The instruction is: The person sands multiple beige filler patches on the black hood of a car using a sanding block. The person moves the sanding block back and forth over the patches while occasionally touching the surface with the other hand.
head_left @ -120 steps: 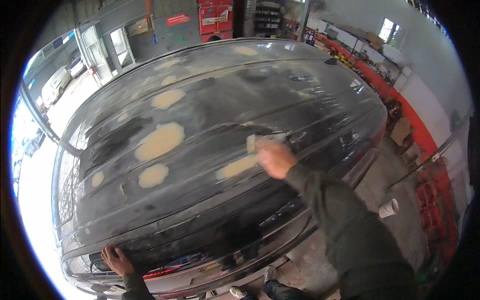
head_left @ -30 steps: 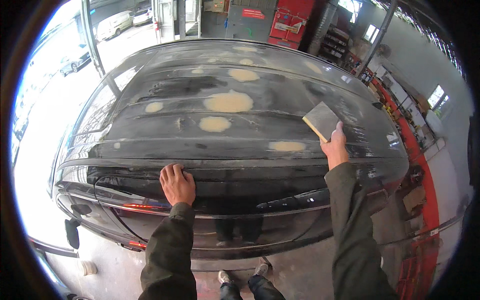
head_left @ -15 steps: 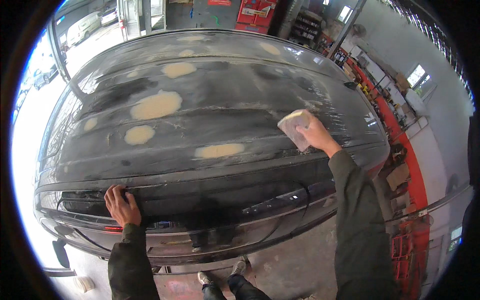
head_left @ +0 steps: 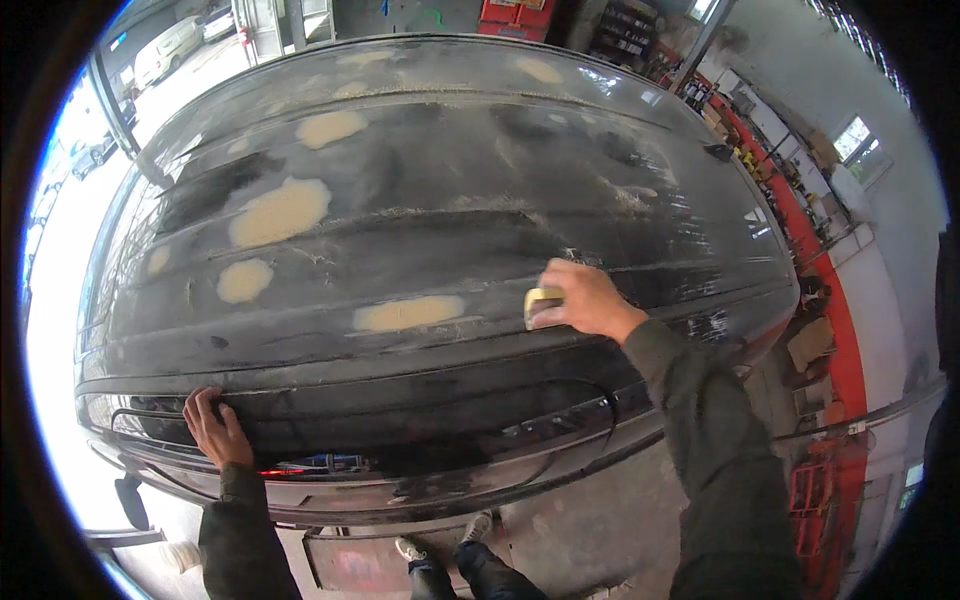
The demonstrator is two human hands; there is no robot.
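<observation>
Before me spreads the dark roof [head_left: 440, 170] of a vehicle, ridged, dusty and dotted with tan filler patches. My right hand [head_left: 590, 298] is closed round a sanding block [head_left: 541, 300] with a yellow side, low over the roof's near part. Whether the block touches the surface is hard to tell. Left of it lies a long tan filler patch [head_left: 410, 313]; a larger filler patch [head_left: 280, 213] sits farther off. My left hand [head_left: 217, 430] rests on the roof's near left edge, its fingers apart, slightly bent and holding nothing.
Along the right wall runs a cluttered shelf with a red band [head_left: 800, 235]. A red cabinet [head_left: 515, 18] stands beyond the roof. Below the vehicle's near side are my feet and the floor [head_left: 590, 520]. A white bucket [head_left: 180, 556] stands low at the left.
My right hand has moved left and nearer to me with the sanding block, which has turned edge-on. My left hand stays on the roof's edge. The whole view has shifted slightly.
</observation>
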